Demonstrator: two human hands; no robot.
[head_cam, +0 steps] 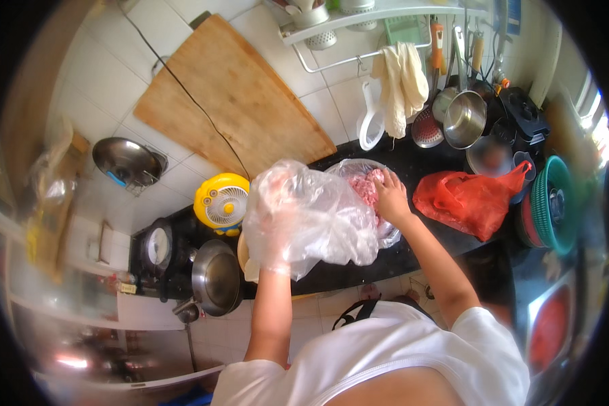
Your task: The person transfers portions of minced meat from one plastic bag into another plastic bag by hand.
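A clear plastic bag (325,223) covers my left hand (276,203), which shows only as a blur through the film. The bag's open edge hangs around my left wrist, and how the fingers are set is hidden. To the right, raw minced meat (361,189) lies in a bowl (358,163) lined with thin clear plastic. My right hand (392,195) reaches into the bowl, its fingers curled on the meat at the right side. Part of the bowl is hidden behind the plastic bag.
A red plastic bag (467,200) sits on the black countertop (345,276), near green baskets (542,208). Left are a yellow fan (223,203) and a metal pan (215,279). Behind lean a wooden board (233,96) with a cord across it and a hanging saucepan (464,119).
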